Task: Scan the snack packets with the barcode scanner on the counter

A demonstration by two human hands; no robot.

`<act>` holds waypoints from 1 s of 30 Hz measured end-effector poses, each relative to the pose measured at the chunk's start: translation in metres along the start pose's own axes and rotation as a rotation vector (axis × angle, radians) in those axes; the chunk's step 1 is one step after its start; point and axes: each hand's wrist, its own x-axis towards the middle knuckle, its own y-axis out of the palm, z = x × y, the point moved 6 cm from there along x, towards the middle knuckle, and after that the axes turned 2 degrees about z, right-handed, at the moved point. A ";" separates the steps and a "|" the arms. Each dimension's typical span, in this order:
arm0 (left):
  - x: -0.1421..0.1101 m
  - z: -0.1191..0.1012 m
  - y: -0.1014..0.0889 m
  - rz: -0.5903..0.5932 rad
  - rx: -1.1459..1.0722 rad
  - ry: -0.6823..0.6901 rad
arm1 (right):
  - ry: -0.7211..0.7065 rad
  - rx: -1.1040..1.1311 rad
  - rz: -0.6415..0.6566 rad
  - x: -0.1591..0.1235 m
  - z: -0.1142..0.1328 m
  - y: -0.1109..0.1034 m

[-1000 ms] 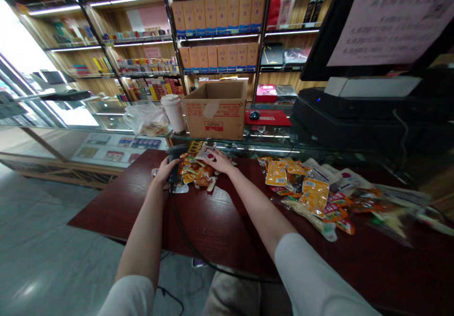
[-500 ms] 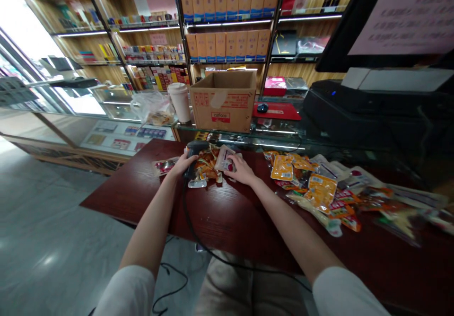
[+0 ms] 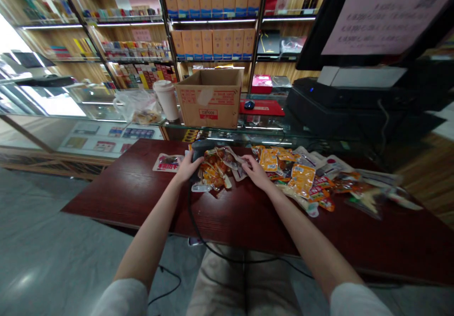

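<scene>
Desk: While we lean over the middle of the frame, the dark red wooden desk [image 3: 142,190] spreads below our arms, its grain catching a soft shine left of centre.
Left hand: Our left hand [image 3: 189,167] is closed around the black handheld scanner [image 3: 199,151], thumb across its near side; we cannot see all the fingers behind it.
Right hand: Our right hand [image 3: 256,171] has its thumb and fingers pinched on the edge of a grey packet [image 3: 237,165], at the right of the small pile.
Small pile: The orange-brown food packets [image 3: 214,170] lie on the desk at centre, between our hands.
Lone packet: A flat packet with red lettering [image 3: 168,162] lies left of the scanner.
Large heap: Right of centre we have a mixed heap of snack packets [image 3: 301,181], orange, red and clear.
Cable: The black cable [image 3: 202,240] loops from the scanner over the near desk edge.
Glass counter: Beyond the desk, the glass counter [image 3: 262,130] bears a plastic bag [image 3: 138,107], a white cup [image 3: 166,100], an open cardboard box [image 3: 209,104] and a mouse [image 3: 249,104] on a red mat [image 3: 267,108].
Room: Lit shelves [image 3: 213,20] cross the top; a monitor [image 3: 312,41] fills the upper right, and grey floor [image 3: 53,259] the lower left.
</scene>
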 end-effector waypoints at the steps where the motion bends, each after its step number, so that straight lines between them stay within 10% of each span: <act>1: -0.001 -0.009 0.002 -0.018 0.082 0.024 | -0.021 -0.025 0.000 -0.002 0.001 -0.005; 7: -0.018 -0.073 0.018 -0.109 0.370 0.176 | 0.142 -0.203 -0.024 -0.007 -0.009 -0.013; 11: -0.021 -0.096 0.034 -0.072 0.184 0.223 | 0.333 -0.342 -0.060 -0.006 -0.022 -0.005; 20: -0.027 -0.075 0.085 0.423 -0.650 -0.032 | 0.245 -0.049 -0.100 -0.009 -0.032 -0.003; 30: -0.031 -0.061 0.089 0.468 -0.743 -0.093 | 0.318 0.059 -0.009 -0.016 -0.041 -0.008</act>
